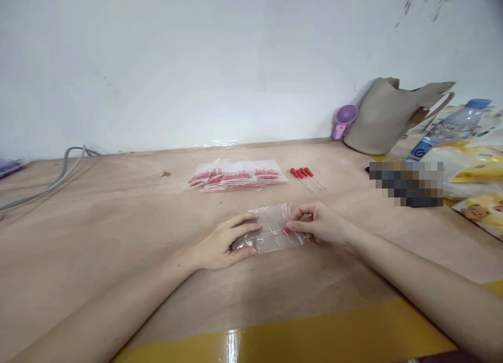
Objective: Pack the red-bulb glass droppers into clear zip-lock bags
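Note:
A clear plastic zip bag lies on the table between my hands. My left hand is at its left end, with fingers on top and thumb at the near edge, gripping it. At the bag's right end, my right hand pinches with thumb and forefinger at a red-bulbed dropper. Only a bit of the red shows, and a faint thin line runs left from it inside the bag. Beyond, several droppers with red bulbs and clear tubes lie side by side. To their left is an overlapping row of filled bags with red bulbs showing through.
Along the back right stand a purple hand fan, a beige bag and a tilted water bottle. Yellow packaging and a blurred-out dark object lie nearer. A grey cable crosses the left side.

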Motion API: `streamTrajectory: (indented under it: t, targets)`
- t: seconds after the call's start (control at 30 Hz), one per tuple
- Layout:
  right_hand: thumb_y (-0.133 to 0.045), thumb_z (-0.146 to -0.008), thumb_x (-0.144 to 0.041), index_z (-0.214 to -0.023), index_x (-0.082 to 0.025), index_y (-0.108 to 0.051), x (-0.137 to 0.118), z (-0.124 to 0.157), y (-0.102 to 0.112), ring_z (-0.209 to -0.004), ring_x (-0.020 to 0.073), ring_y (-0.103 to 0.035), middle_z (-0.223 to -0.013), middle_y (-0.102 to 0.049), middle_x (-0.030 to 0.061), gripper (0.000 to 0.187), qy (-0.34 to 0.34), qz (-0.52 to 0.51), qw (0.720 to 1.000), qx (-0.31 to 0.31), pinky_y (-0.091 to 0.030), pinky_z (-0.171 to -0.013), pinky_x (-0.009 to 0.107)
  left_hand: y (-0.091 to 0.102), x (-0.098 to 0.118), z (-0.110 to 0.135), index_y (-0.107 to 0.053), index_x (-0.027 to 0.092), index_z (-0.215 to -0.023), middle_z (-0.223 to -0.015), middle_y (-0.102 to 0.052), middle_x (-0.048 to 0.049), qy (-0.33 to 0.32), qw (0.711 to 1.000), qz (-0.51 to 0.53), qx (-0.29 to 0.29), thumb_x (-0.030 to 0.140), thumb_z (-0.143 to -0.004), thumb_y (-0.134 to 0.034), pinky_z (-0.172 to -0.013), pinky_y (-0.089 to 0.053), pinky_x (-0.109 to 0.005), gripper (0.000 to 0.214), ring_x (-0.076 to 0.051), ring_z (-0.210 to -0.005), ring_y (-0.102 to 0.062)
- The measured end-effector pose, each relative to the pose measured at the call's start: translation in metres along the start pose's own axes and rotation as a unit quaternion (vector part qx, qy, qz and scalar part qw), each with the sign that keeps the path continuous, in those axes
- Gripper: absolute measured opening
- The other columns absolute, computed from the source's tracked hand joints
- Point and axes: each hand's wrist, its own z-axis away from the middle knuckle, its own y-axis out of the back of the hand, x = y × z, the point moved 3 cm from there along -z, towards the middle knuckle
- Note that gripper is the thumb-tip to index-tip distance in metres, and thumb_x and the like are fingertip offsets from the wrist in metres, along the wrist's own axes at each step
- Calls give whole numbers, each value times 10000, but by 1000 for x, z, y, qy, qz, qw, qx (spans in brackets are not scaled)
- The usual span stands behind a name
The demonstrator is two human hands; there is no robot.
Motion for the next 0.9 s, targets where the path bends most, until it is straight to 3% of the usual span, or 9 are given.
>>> streamTrajectory:
  t: [0.1,0.23,0.5,0.67,0.83,0.9]
  targets:
    - [-755,-579,-454,-655,-175,-540,2,-5,8,-323,43,-377,-415,-493,-61,361,-5,-30,999,44,-254,-296,162,1,0,-1,-544,194,-1211,-1238,-524,-115,8,1000,7,30,359,-858,-569,-980,-426,-413,391,-247,-1152,-503]
    - [-751,-574,-463,-654,-184,-512,7,-9,17,-297,31,-321,-377,-448,-83,376,-8,-64,995,76,-209,-285,157,-1,-2,0,-561,190,-1183,-1199,-557,-103,7,1000,19,22,330,-873,-551,-966,-442,-392,340,-225,-1109,-536]
    - [-706,-617,-491,-631,-178,-492,10,-10,15,-263,14,-244,-360,-445,-79,379,-4,-123,992,20,-112,-288,170,2,1,-3,-559,180,-1022,-1133,-584,-94,11,999,35,24,306,-860,-550,-921,-456,-363,206,-214,-1069,-548]
    - [-698,-628,-488,-654,-190,-479,10,-10,17,-257,28,-244,-302,-367,-107,371,-2,-84,996,24,-105,-298,169,4,1,-3,-541,182,-977,-1133,-575,-88,16,999,37,13,292,-860,-549,-918,-444,-348,161,-208,-1063,-543]
    - [-664,-655,-506,-656,-197,-466,11,-9,15,-252,30,-196,-285,-318,-119,368,-5,-102,994,-46,-90,-306,182,3,0,-2,-537,182,-966,-1147,-564,-83,12,999,34,12,289,-868,-546,-923,-428,-338,145,-201,-1078,-528]
    - [-663,-661,-488,-694,-193,-490,12,-12,22,-263,31,-214,-333,-390,-103,344,-13,-84,996,-30,-108,-308,185,3,0,-2,-542,183,-986,-1156,-560,-82,5,1000,28,10,284,-874,-539,-929,-420,-338,150,-199,-1081,-526]
